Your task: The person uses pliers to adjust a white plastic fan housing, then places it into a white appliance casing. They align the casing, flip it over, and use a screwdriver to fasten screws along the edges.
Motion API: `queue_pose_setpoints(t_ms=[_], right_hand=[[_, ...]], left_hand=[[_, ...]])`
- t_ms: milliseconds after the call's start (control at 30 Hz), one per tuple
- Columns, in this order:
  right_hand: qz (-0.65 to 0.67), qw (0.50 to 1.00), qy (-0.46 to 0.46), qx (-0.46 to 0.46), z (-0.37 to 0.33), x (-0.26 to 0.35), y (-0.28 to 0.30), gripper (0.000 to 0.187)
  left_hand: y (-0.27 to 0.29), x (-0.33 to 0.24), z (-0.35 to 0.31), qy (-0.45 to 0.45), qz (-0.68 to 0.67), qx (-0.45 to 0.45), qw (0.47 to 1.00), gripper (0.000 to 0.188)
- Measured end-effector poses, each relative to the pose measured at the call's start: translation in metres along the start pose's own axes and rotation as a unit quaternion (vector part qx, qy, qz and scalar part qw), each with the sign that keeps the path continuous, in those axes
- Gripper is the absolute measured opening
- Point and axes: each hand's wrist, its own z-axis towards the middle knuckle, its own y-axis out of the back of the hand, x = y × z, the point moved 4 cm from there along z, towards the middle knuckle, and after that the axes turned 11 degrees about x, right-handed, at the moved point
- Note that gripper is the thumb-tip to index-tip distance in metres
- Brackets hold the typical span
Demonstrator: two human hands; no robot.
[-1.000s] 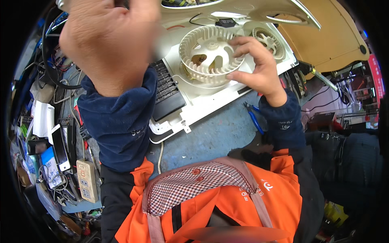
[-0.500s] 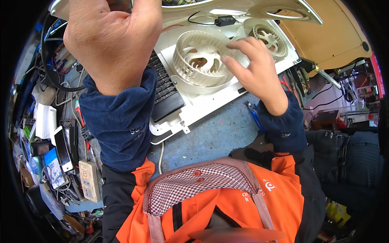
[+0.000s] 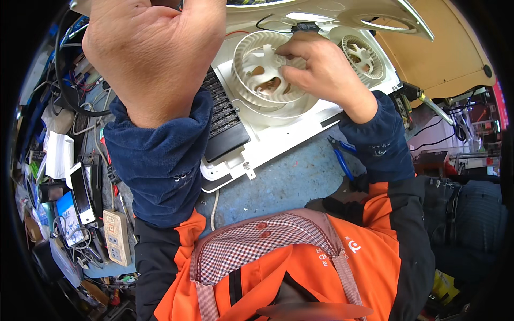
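My right hand [image 3: 316, 67] reaches over the larger white fan wheel [image 3: 250, 88]. Its fingers are bent and its thumb stands apart from them, with a gap between; whether a fingertip touches the wheel's hub I cannot tell. The wheel has a ring of fine blades and sits in a round recess of a white appliance body [image 3: 286, 134]. A second, smaller fan wheel [image 3: 364, 60] lies to the right. High at the upper left is my left hand [image 3: 152, 53], close to the camera, with its fingers mostly hidden, near a raised white cover [image 3: 342, 13].
A black grille [image 3: 218, 109] lies left of the larger wheel, and a small black box [image 3: 305, 27] with wires behind it. Blue-handled pliers [image 3: 341, 160] rest on the blue bench [image 3: 267, 187]. At left are a white phone [image 3: 81, 198], a power strip [image 3: 116, 238] and cables.
My right hand has moved left over the larger fan wheel, its fingers more bent. The wheel now shows more of its face. My left hand stays up.
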Motion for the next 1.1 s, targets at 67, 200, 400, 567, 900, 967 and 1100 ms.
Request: queue_pose_setpoints(t_ms=[67,200,400,567,900,967,1100], right_hand=[[0.011,0.999,0.043,0.015,0.002,-0.004,0.001,0.036],[0.080,0.995,0.060,0.028,0.003,-0.003,-0.002,0.035],[0.145,0.988,-0.007,0.056,0.005,-0.003,-0.011,0.033],[0.187,0.982,0.009,0.000,0.001,-0.008,-0.001,0.029],[0.181,0.982,0.007,0.059,-0.005,-0.015,-0.009,0.032],[0.168,0.984,0.021,0.059,-0.001,-0.011,-0.007,0.032],[0.152,0.985,0.045,0.061,0.004,-0.010,-0.008,0.032]], left_hand=[[0.000,-0.006,0.003,-0.003,0.035,0.017,0.999,0.053],[-0.002,0.013,-0.002,0.012,-0.063,-0.027,0.998,0.053],[-0.001,-0.004,0.002,0.004,0.004,0.007,1.000,0.054],[-0.002,-0.009,0.007,0.017,0.050,0.020,0.998,0.053],[-0.008,0.001,0.002,0.016,-0.002,-0.002,1.000,0.053],[-0.008,0.022,-0.004,-0.017,-0.073,-0.041,0.996,0.053],[-0.005,0.030,-0.006,-0.044,-0.056,-0.058,0.996,0.053]])
